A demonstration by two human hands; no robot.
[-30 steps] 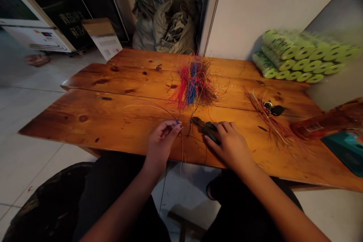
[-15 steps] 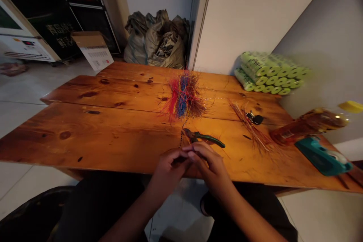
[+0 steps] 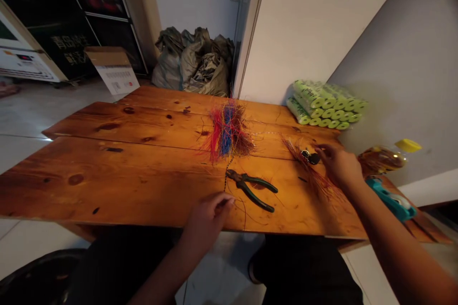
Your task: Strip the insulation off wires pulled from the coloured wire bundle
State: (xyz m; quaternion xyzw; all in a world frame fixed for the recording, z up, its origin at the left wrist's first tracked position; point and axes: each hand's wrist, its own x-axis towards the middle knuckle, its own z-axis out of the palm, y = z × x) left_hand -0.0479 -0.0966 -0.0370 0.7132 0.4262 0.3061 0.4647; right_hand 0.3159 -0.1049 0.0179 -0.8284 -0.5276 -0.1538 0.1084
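My left hand [image 3: 209, 214] is closed in a pinch just above the table's front edge, with a thin wire [image 3: 244, 209] curving away from its fingertips. A black-and-white cord [image 3: 226, 178] runs down toward this hand from a bristly bundle of red, blue and copper-coloured strands [image 3: 226, 128]. Beside the hand lie dark-handled cutting pliers [image 3: 252, 188], jaws toward the cord. Over on the right, my right hand [image 3: 338, 164] reaches across a loose bunch of copper-coloured wires [image 3: 317, 178], its fingers pinched close by a key ring with a black fob [image 3: 314, 158]; whatever they grip is too small to make out.
Green-wrapped rolls [image 3: 324, 105] are stacked at the table's back right. A bottle with a yellow cap [image 3: 384, 159] and a teal tape dispenser [image 3: 381, 195] stand beyond my right forearm. Full grey sacks [image 3: 196, 64] and a cardboard box [image 3: 114, 74] lie behind the wooden table [image 3: 118, 176].
My hands were together at the front edge; the right has moved away to the wire bunch and keys. My left stays near its place. The pliers now show fully.
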